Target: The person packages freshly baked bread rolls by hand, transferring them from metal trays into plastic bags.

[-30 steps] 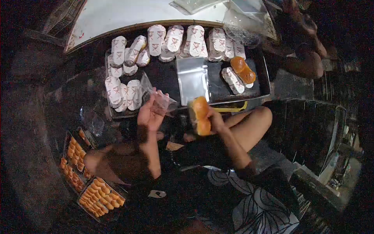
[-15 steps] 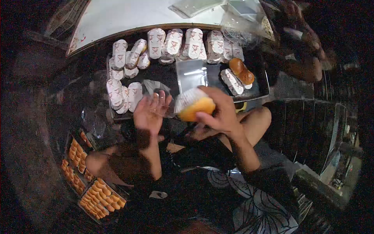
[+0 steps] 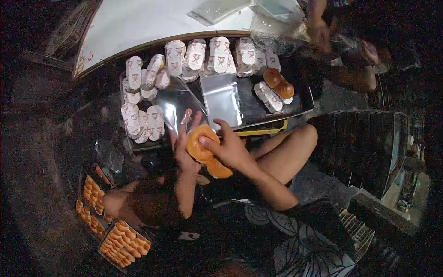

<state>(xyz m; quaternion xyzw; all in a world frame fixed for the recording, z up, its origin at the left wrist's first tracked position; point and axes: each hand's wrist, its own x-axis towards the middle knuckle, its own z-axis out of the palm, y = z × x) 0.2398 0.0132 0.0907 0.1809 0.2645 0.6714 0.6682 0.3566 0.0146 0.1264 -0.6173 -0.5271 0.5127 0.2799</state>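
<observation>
In my right hand (image 3: 236, 151) is a golden two-lobed bun (image 3: 196, 147), its thumb pressed on the top of the upper lobe. The lower lobe hangs toward my lap. My left hand (image 3: 183, 157) is closed around a clear plastic bag (image 3: 171, 104), which spreads up over the dark tray (image 3: 191, 87). The bun's upper end meets the left hand's fingers at the bag's near end. More flat clear bags (image 3: 219, 99) lie on the tray just beyond my right fingertips.
Several buns in printed white paper wrappers (image 3: 155, 122) line the tray's left and far sides. A browner bun (image 3: 279, 83) rests on wrapped ones at the right. Low on the left are trays of buns (image 3: 123, 244). Another person's arms (image 3: 344, 69) show at the upper right.
The bun has turned from its paper-wrapped side to its golden top and come down to my left hand. The clear bag now stretches out from the left hand.
</observation>
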